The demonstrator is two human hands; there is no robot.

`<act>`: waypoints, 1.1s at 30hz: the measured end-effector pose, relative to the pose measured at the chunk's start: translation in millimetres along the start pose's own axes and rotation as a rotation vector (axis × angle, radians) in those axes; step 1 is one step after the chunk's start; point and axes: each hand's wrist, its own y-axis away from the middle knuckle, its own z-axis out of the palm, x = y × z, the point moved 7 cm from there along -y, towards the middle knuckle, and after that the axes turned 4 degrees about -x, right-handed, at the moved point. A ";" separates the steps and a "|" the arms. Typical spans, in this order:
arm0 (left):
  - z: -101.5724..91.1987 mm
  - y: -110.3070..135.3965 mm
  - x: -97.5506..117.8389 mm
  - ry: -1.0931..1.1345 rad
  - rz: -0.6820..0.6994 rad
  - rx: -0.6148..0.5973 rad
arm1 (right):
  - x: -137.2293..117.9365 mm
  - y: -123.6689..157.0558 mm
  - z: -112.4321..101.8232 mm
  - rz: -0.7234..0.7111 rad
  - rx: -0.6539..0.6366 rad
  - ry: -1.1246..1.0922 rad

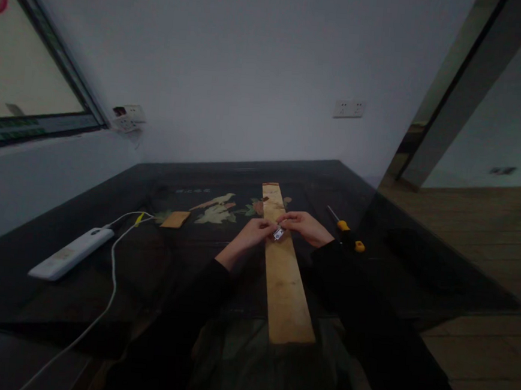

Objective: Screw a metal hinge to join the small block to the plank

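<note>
A long wooden board (pixel 284 272) lies lengthwise before me, its near end reaching past the table's front edge. Over its middle, a small shiny metal fitting (pixel 278 233) is held between my fingertips; it looks like a little latch or hinge, too small to tell which. My left hand (pixel 254 233) pinches it from the left. From the right, my right hand (pixel 304 225) has its fingers closed at the fitting's upper side. Right of that hand lies a screwdriver (pixel 347 230) with a yellow and black handle, its shaft pointing away from me.
The dark table (pixel 182 273) carries a printed flower-and-bird picture. A small wooden block (pixel 175 219) lies left of the board. Farther left is a white power strip (pixel 73 253), its white cord (pixel 114 276) running off the near edge. Behind stands a wall with sockets (pixel 349 108).
</note>
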 end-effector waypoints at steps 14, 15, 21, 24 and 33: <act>14.7 14.6 -4.1 0.277 -0.158 -0.112 | 12.6 5.3 4.8 0.115 -0.158 0.016; 14.8 14.5 -5.1 0.271 -0.163 -0.116 | 12.4 5.9 5.5 0.122 -0.168 0.019; 12.8 13.0 -10.5 0.272 -0.178 -0.103 | 15.2 8.0 7.0 0.161 -0.199 0.033; 12.1 13.1 -12.7 0.281 -0.215 -0.082 | 15.9 7.2 7.0 0.152 -0.214 0.068; 14.1 12.5 -17.1 0.248 -0.257 -0.099 | 17.3 3.6 4.3 0.087 -0.224 0.118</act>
